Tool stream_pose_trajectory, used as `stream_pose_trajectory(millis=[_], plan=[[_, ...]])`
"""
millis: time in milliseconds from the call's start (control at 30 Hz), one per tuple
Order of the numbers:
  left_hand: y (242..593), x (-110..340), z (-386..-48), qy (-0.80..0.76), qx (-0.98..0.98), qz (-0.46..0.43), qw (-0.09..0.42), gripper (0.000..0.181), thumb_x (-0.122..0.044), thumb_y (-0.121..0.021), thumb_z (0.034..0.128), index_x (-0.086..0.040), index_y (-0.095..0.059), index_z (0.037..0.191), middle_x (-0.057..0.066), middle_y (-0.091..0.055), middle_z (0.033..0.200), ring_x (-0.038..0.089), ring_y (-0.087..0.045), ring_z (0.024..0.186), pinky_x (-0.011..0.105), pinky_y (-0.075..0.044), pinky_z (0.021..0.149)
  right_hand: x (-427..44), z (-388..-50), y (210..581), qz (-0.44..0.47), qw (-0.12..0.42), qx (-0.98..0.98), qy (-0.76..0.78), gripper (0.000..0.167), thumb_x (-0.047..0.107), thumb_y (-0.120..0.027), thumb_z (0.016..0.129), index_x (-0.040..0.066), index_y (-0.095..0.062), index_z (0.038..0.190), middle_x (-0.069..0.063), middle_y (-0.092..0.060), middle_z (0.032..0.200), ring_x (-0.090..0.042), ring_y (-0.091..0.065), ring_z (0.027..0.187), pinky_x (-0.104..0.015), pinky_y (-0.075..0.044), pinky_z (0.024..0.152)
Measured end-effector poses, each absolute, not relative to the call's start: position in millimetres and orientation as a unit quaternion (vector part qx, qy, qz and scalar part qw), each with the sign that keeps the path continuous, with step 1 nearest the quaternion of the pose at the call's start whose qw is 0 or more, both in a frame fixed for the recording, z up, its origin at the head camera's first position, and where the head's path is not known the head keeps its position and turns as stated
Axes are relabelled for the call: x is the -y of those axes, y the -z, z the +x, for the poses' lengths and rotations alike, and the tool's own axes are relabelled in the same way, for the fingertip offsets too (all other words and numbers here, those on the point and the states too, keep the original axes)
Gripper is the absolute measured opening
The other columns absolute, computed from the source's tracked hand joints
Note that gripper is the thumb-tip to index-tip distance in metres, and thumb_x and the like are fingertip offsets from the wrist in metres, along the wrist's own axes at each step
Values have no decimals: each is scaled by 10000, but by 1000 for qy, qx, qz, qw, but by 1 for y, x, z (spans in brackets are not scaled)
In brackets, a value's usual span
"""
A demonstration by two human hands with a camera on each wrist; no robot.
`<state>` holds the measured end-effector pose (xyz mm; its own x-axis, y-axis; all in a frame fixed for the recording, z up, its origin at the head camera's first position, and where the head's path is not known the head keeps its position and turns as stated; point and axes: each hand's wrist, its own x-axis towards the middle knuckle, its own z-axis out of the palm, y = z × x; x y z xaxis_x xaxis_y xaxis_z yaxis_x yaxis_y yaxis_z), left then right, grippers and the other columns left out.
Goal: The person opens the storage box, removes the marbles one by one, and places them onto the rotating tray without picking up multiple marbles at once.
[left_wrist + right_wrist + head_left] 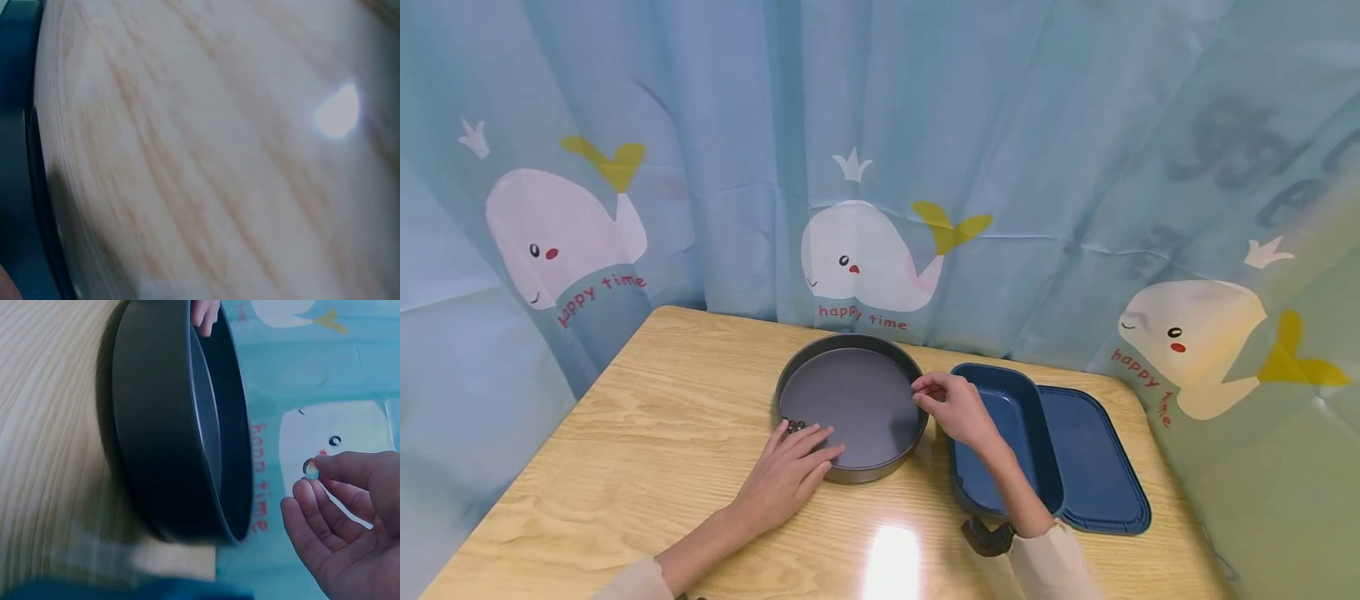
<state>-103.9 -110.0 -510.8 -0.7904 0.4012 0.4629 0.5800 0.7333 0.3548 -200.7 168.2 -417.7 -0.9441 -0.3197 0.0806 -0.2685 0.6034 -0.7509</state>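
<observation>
A round dark grey pan (pixel 857 392) rests on the wooden table. My left hand (pixel 793 477) reaches over its near left rim, fingers extended inside the pan. Several small dark balls (pixel 794 426) show beside those fingers; the hand hides part of that spot. Over the pan's right rim, my right hand (pixel 957 408) pinches a small clear glass marble (pixel 310 468) between thumb and fingertips, plainest in the right wrist view. The left wrist view shows mostly table, with the pan's dark side (pixel 22 206) along its left edge.
Right of the pan stands a blue rectangular container (pixel 1011 408), under my right forearm. Its flat blue lid (pixel 1097 458) lies against its right side. A blue curtain (pixel 1037 150) printed with whales hangs behind the table (pixel 685 400) and along its sides.
</observation>
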Motion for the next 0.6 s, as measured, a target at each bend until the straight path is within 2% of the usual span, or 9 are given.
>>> stream_pose_trajectory(millis=[300,600], plan=[[512,111,-103,249,916,-263,174,291,-233,-608,1003,-192,-715,1270,81,-590,1395,332,-507,1308,665,-240,1097,-135,-211,426,-203,43,-880,428,102,59,-674,955,96,-750,1013,-11,-718,973,-175,-674,868,-347,-556,724],[513,111,-104,249,914,-266,176,290,-245,-598,1009,-192,-715,1269,80,-592,1393,327,-502,1314,658,-227,1106,-123,-222,440,-185,54,-877,439,124,31,-696,926,3,-742,1038,-34,-727,938,-201,-691,866,-362,-571,759]])
